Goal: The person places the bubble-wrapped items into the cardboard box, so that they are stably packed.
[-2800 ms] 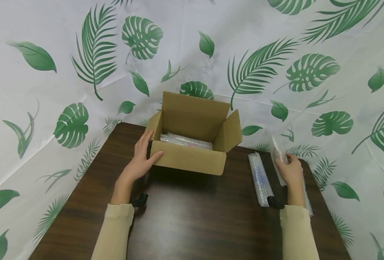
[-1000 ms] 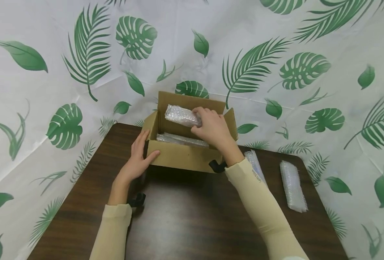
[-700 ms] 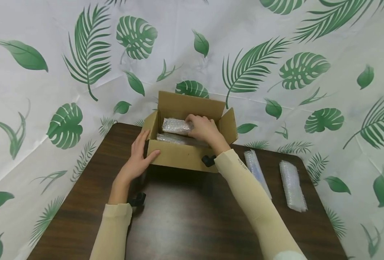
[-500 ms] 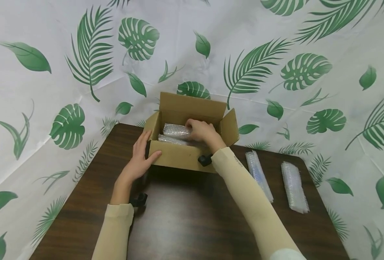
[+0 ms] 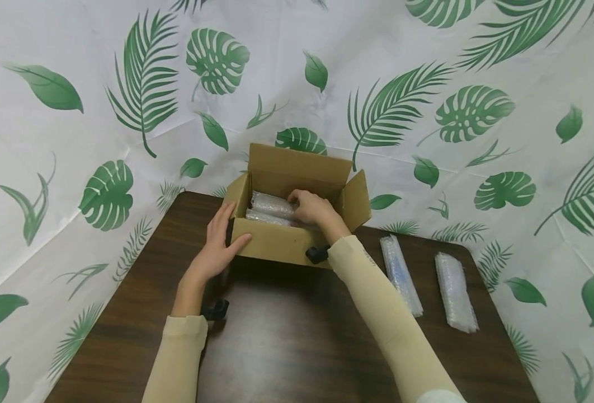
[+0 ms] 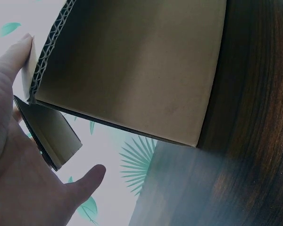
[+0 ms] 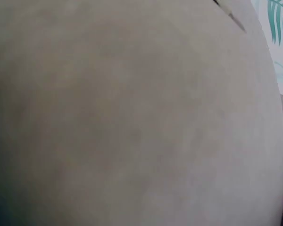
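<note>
An open cardboard box (image 5: 272, 242) stands near the back of the table, flaps raised. My left hand (image 5: 215, 246) rests at its left corner, fingers extended along the left flap and thumb against the front wall. The left wrist view shows one digit at the corrugated rim. Inside the box, my right hand (image 5: 314, 208) grips the right end of a bubble-wrapped pack (image 5: 270, 204), which lies low against the back. Its fingertips are partly hidden. Another bubble-wrapped pack (image 5: 265, 217) lies in front of it. A blurred pale surface fills most of the right wrist view.
Two more bubble-wrapped bundles lie on the dark wooden table (image 5: 257, 347) to the right: one bluish bundle (image 5: 400, 274) beside my right sleeve, one clear bundle (image 5: 456, 292) near the right edge. A leaf-printed white sheet (image 5: 287, 67) hangs behind the table.
My right hand has carried a bubble-wrapped pack from the table's right side into the box and lowered it behind the other pack. The left hand has stayed at the box corner.
</note>
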